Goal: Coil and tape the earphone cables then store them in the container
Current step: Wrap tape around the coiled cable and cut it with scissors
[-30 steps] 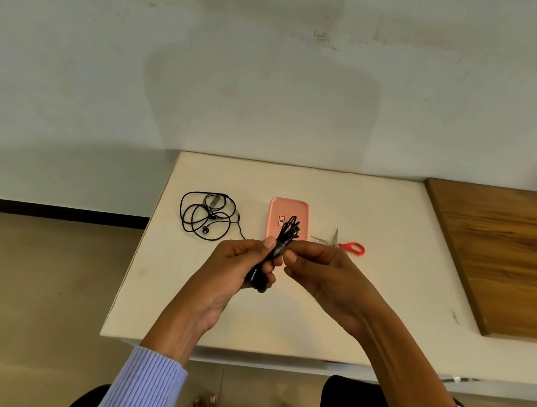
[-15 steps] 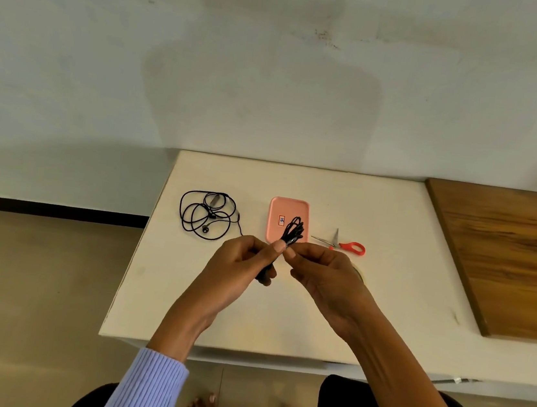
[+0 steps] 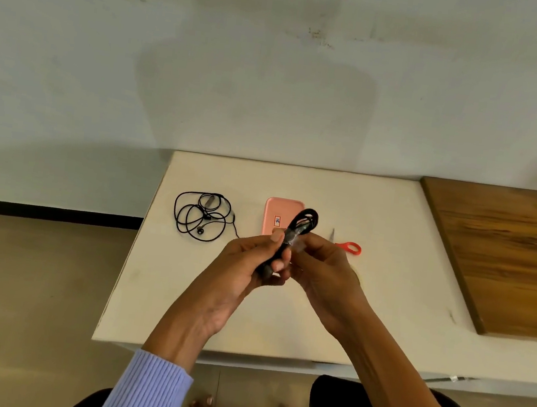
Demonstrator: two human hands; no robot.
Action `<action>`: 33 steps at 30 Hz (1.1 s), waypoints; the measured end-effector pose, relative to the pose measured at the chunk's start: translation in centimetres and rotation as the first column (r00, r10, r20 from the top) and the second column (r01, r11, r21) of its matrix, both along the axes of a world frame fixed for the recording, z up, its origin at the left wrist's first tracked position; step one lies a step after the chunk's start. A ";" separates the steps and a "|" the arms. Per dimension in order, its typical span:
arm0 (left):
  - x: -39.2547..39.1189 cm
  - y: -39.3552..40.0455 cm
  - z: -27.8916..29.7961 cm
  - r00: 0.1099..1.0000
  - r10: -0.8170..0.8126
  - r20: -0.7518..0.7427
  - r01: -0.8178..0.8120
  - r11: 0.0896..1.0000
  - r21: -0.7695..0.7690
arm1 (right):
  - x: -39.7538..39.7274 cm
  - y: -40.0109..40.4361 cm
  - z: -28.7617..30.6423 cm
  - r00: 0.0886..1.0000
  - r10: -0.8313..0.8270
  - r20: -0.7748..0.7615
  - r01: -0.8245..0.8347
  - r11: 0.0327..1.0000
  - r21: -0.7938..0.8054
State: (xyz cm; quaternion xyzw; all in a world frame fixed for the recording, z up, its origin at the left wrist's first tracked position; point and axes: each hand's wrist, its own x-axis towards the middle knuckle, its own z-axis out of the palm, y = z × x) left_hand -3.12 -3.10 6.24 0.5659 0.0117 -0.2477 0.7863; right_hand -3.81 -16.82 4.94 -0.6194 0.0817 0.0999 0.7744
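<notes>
We start with the white table [image 3: 381,318], which fills the middle of the view, its left and near edges both in sight, with a wooden board [image 3: 507,256] along its right side. The bare tabletop between our hands and the board leaves room to move rightward; to the left the edge drops away just past the loose cable [image 3: 201,215], so that side is tighter.

Both hands hover above the table's middle. The left hand [image 3: 242,267] has its fingers curled round the lower part of the coil [image 3: 293,237], and the right hand [image 3: 323,271] pinches the clear tape [image 3: 296,242] against the coil's waist.

Against half a second ago, the coil has been tipped up and turned, so its looped end now stands over the pink container [image 3: 280,216], and the tape strip shows plainly at its middle where before it was barely seen. We judge the wrap is under way but not yet pressed closed.

The container lies just behind the hands, so the drop-in is a short reach forward. The scissors [image 3: 349,247] lie just right of it, partly hidden by the right hand. The second earphone, the loose cable, is untaped, so the task looks roughly half done.
</notes>
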 end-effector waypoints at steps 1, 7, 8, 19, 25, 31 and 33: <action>0.0 -0.1 0.0 1.000 0.008 0.007 -0.008 1.000 0.020 | 0.0 0.0 0.1 1.000 0.010 -0.002 -0.010 1.000 0.006; 0.3 0.2 0.0 0.984 0.140 0.111 -0.159 0.969 0.187 | 0.1 -0.9 0.9 0.995 0.035 -0.089 -0.022 0.989 0.149; 0.3 0.3 0.0 0.979 0.146 0.143 -0.176 0.959 0.223 | 0.1 -0.9 1.0 0.994 0.035 -0.100 -0.017 0.985 0.172; -0.3 0.0 -0.2 0.983 0.124 0.137 -0.158 0.947 0.281 | -0.1 -0.8 0.3 0.998 -0.030 0.051 0.030 1.000 0.004; -0.3 0.1 0.4 0.995 0.062 -0.080 -0.062 0.998 0.007 | 0.0 -0.7 0.5 0.992 0.084 0.093 -0.092 0.992 0.089; -0.4 0.9 0.7 0.987 -0.072 0.145 0.014 0.931 0.364 | -0.3 -0.4 0.5 0.978 0.010 0.207 0.019 0.990 -0.139; -0.4 1.0 0.3 0.967 -0.039 0.253 -0.075 0.903 0.423 | -0.3 -0.4 0.4 0.975 -0.032 0.220 0.079 0.975 -0.208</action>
